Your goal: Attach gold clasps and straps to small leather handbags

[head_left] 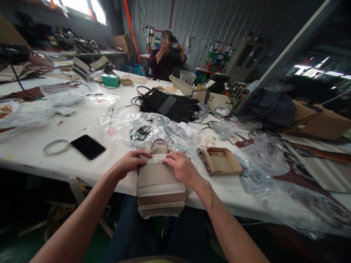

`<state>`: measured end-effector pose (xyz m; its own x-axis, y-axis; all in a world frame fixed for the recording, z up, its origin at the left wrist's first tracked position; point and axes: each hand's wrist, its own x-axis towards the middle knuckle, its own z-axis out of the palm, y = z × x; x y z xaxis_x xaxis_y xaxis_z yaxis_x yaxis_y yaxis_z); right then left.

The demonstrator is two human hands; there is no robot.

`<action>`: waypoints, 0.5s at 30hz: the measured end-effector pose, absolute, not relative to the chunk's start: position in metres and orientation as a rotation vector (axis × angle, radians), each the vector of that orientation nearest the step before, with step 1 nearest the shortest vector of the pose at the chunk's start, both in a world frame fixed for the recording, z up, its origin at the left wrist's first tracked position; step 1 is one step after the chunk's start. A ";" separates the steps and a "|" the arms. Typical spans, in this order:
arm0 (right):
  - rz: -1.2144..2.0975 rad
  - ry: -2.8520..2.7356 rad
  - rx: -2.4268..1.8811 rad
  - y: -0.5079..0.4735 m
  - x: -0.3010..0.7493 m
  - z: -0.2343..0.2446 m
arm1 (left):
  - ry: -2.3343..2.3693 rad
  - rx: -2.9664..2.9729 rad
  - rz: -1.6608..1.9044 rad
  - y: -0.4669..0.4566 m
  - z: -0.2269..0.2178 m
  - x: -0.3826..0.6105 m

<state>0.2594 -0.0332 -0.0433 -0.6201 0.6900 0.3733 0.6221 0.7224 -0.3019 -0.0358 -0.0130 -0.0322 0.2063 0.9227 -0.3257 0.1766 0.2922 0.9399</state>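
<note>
A beige handbag (160, 179) lies at the table's front edge, its lower end jutting out over my lap. Its curved handle (159, 145) points away from me. At the bag's upper left corner, my left hand (135, 160) has its fingers curled onto the pale strip there. My right hand (183, 166) holds the upper right side, fingertips resting on the same strip. Both thumbs and the undersides of the fingers are partly hidden. Right of the bag sits a shallow cardboard box (223, 160) with small metal pieces, and pliers (204, 160) lean by its left side.
To the left are a black phone (87, 147) and a pale ring-shaped roll (56, 147). Plastic bags (167, 129) with small parts lie beyond the handbag, with black bags (170, 104) behind. A person (167, 56) is across the table (115, 182). More plastic (285, 197) covers the right.
</note>
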 end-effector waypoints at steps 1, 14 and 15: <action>0.218 -2.454 -0.990 -0.033 0.258 -0.043 | 1.267 1.165 0.734 -0.013 -0.032 -0.036; 0.244 -2.399 -1.014 -0.034 0.256 -0.058 | 1.267 1.105 0.689 -0.013 -0.027 -0.036; 0.247 -2.396 -1.015 -0.034 0.257 -0.057 | 1.266 1.099 0.693 -0.014 -0.026 -0.036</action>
<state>0.2567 -0.0344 -0.0571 -0.5827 0.7109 0.3938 0.6158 0.7024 -0.3569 -0.0357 -0.0138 -0.0265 0.2144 0.8955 -0.3901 0.1538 0.3634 0.9188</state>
